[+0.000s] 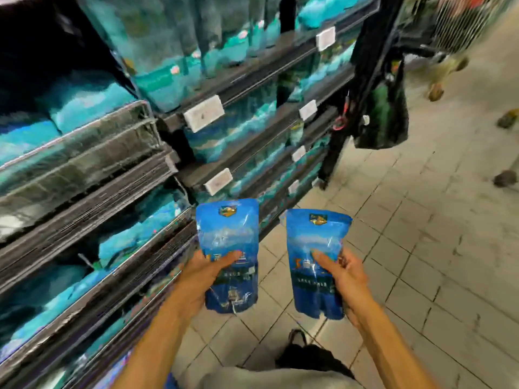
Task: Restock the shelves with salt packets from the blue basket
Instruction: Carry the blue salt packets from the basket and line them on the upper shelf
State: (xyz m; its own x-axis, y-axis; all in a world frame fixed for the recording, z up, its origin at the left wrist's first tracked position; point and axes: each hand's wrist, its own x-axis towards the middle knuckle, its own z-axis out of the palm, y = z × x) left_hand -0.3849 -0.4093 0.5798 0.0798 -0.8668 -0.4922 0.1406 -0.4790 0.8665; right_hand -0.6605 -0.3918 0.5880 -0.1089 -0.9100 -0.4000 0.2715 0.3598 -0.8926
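Midway: two salt packets in hand, none shelved yet

Left hand (205, 273) grips one blue salt packet (229, 256) at lower centre; right hand (346, 279) grips another (317, 262) beside it. Both packets are upright, apart, before the shelves (118, 220) at left. Shelving remains; the blue basket is not visible.

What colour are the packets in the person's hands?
Both packets, left and right, are bright blue with a small gold emblem on top, seen in the head view.

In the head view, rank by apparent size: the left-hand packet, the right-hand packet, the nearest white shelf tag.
1-2. Left-hand packet and right-hand packet: look alike, not ranked.
3. Nearest white shelf tag: smallest, though farther from the camera.
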